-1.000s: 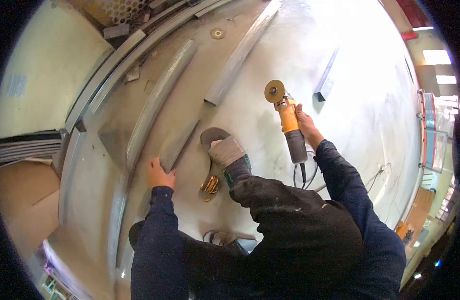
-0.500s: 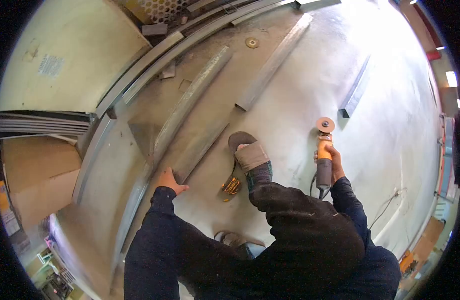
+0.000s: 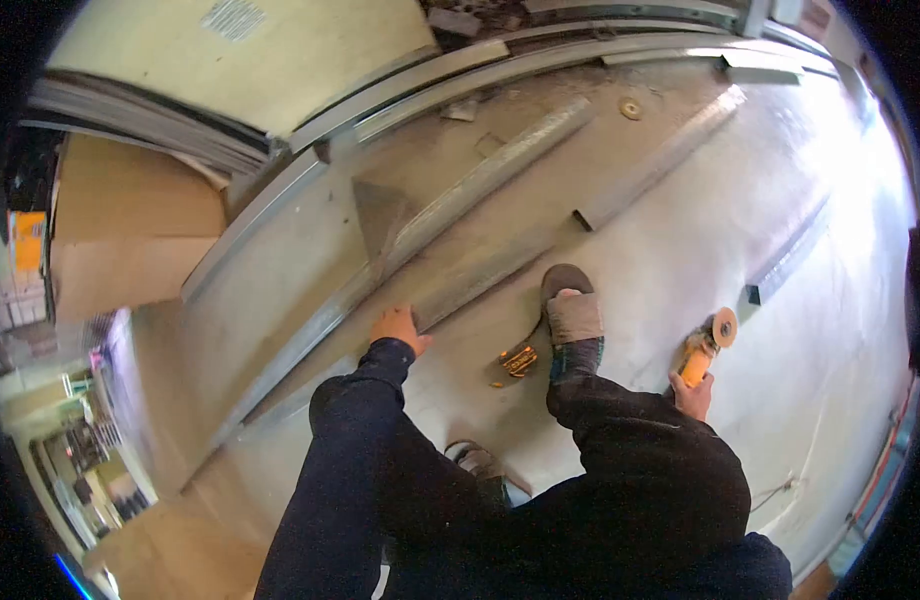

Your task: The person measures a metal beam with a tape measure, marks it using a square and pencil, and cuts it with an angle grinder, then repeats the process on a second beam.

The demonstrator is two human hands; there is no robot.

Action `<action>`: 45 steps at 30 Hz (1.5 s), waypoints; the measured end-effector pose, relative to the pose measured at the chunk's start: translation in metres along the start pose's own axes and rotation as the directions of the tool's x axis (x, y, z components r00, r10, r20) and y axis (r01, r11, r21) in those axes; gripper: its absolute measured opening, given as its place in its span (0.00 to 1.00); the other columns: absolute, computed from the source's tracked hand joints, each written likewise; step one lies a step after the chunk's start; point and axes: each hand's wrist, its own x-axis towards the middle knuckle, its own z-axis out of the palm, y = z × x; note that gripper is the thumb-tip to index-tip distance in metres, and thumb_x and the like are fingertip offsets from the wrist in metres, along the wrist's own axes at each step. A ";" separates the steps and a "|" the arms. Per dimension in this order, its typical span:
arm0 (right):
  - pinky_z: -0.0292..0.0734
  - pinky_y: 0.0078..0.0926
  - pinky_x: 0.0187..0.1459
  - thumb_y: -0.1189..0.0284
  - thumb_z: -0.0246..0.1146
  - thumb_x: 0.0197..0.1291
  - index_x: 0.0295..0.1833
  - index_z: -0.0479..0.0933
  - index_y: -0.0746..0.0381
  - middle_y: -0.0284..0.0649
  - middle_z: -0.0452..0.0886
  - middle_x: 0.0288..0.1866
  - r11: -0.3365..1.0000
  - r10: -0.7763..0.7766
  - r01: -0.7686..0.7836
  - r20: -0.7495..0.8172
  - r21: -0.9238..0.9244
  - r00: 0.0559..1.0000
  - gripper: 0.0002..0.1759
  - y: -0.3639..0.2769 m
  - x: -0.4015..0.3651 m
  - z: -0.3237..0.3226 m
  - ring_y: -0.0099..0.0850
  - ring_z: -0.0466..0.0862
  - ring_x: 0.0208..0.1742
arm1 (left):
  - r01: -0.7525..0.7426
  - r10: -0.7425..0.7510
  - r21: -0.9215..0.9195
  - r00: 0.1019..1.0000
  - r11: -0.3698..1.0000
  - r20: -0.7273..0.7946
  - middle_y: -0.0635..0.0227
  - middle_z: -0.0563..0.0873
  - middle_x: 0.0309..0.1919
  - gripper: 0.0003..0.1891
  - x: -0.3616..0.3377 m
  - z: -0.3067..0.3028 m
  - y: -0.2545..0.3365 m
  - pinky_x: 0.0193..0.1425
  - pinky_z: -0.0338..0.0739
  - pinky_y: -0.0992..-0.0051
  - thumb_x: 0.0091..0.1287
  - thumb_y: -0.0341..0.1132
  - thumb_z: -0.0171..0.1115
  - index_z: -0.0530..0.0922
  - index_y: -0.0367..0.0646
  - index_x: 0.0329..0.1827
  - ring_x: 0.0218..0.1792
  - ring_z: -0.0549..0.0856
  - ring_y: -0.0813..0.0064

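My right hand [image 3: 692,396] is wrapped around the orange body of an angle grinder [image 3: 698,362], whose round disc [image 3: 724,328] points up and away from me. To the left, my left hand [image 3: 396,328] grips a grey metal tube [image 3: 495,268] lying on the floor, its thumb on the near side; the fingertips are partly hidden. A longer metal tube [image 3: 480,192] lies just beyond, roughly parallel. My sandalled foot [image 3: 570,285] stands close to the held tube's far end. Between foot and left hand sits a small orange-and-black object [image 3: 518,360], resembling a tape measure.
Another tube [image 3: 670,155] lies farther off, and a shorter one [image 3: 790,250] beyond the grinder. A loose disc [image 3: 630,108] rests on the floor. Long metal profiles [image 3: 400,95] run along the back. A cardboard box [image 3: 140,210] stands at the left.
The view has swung, shifting the scene rightwards. The grinder has tilted, its disc now angled to the right and lower in view. My left hand stays at the metal tube.
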 end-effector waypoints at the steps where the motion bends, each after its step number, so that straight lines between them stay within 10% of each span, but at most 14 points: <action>1: 0.79 0.38 0.51 0.46 0.74 0.55 0.63 0.65 0.69 0.49 0.82 0.48 1.000 -0.020 0.020 0.016 -0.004 1.000 0.45 -0.004 0.000 0.004 0.41 0.85 0.48 | 0.001 -0.001 -0.015 1.000 1.000 -0.027 0.54 0.79 0.62 0.38 0.003 0.006 -0.002 0.68 0.75 0.56 0.56 0.53 0.77 0.73 0.42 0.65 0.66 0.78 0.53; 3: 0.80 0.42 0.52 0.48 0.74 0.55 0.65 0.64 0.70 0.55 0.83 0.48 0.962 0.122 -0.122 -0.016 -0.244 0.992 0.46 -0.006 0.001 0.010 0.47 0.85 0.49 | 0.017 -0.019 -0.041 0.998 0.999 -0.053 0.54 0.79 0.62 0.36 0.001 0.006 0.002 0.67 0.75 0.56 0.57 0.52 0.76 0.73 0.42 0.64 0.66 0.78 0.53; 6: 0.80 0.48 0.50 0.50 0.74 0.55 0.62 0.68 0.71 0.57 0.85 0.45 0.957 -0.247 0.192 -0.265 -0.218 0.932 0.43 0.084 0.034 0.066 0.55 0.86 0.47 | 0.074 -0.079 -0.107 0.996 0.992 -0.047 0.54 0.80 0.62 0.35 -0.008 0.005 -0.001 0.66 0.76 0.55 0.58 0.51 0.76 0.74 0.45 0.65 0.66 0.78 0.54; 8: 0.80 0.48 0.50 0.50 0.74 0.54 0.62 0.68 0.71 0.57 0.85 0.45 0.968 -0.159 0.097 -0.267 -0.230 0.951 0.42 0.075 0.030 0.063 0.55 0.86 0.47 | 0.071 -0.081 -0.131 0.994 0.989 -0.079 0.53 0.81 0.61 0.28 -0.007 0.010 -0.009 0.65 0.77 0.54 0.59 0.47 0.73 0.78 0.47 0.62 0.64 0.80 0.53; 10: 0.80 0.48 0.50 0.50 0.74 0.54 0.62 0.68 0.71 0.57 0.85 0.45 0.972 -0.137 0.080 -0.256 -0.220 0.957 0.42 0.055 0.027 0.056 0.55 0.85 0.47 | 0.132 -0.116 -0.091 0.980 0.987 0.160 0.49 0.78 0.67 0.40 -0.001 0.002 -0.018 0.73 0.70 0.50 0.59 0.56 0.73 0.72 0.43 0.71 0.68 0.77 0.50; 14: 0.80 0.48 0.50 0.50 0.74 0.54 0.61 0.69 0.71 0.57 0.84 0.45 0.974 -0.143 0.097 -0.221 -0.207 0.965 0.42 0.034 0.033 0.054 0.55 0.85 0.47 | 0.212 -0.208 -0.138 0.977 0.967 0.044 0.48 0.78 0.67 0.43 0.009 0.031 -0.025 0.77 0.60 0.42 0.56 0.56 0.74 0.71 0.45 0.73 0.70 0.75 0.44; 16: 0.80 0.48 0.50 0.50 0.74 0.54 0.61 0.69 0.71 0.57 0.84 0.45 0.970 -0.163 0.119 -0.208 -0.210 0.964 0.41 0.026 0.039 0.055 0.55 0.85 0.47 | 0.137 -0.158 -0.132 0.974 0.982 -0.162 0.53 0.80 0.63 0.33 0.005 0.042 -0.017 0.71 0.68 0.45 0.53 0.41 0.74 0.77 0.48 0.65 0.67 0.77 0.52; 34: 0.80 0.49 0.50 0.52 0.74 0.52 0.59 0.72 0.70 0.57 0.84 0.45 0.961 -0.182 0.140 -0.166 -0.239 0.969 0.39 0.017 0.061 0.056 0.55 0.85 0.47 | -0.043 -0.033 -0.246 0.954 0.968 -0.297 0.55 0.78 0.59 0.35 0.004 0.042 0.022 0.73 0.61 0.48 0.57 0.42 0.75 0.72 0.46 0.69 0.67 0.74 0.56; 45: 0.80 0.49 0.50 0.53 0.74 0.51 0.57 0.73 0.70 0.57 0.84 0.46 0.961 -0.177 0.133 -0.169 -0.242 0.970 0.38 0.018 0.061 0.052 0.55 0.85 0.47 | 0.020 -0.090 -0.158 0.889 0.987 -0.449 0.59 0.77 0.56 0.24 0.010 0.060 0.031 0.72 0.60 0.46 0.68 0.35 0.59 0.73 0.51 0.68 0.64 0.75 0.59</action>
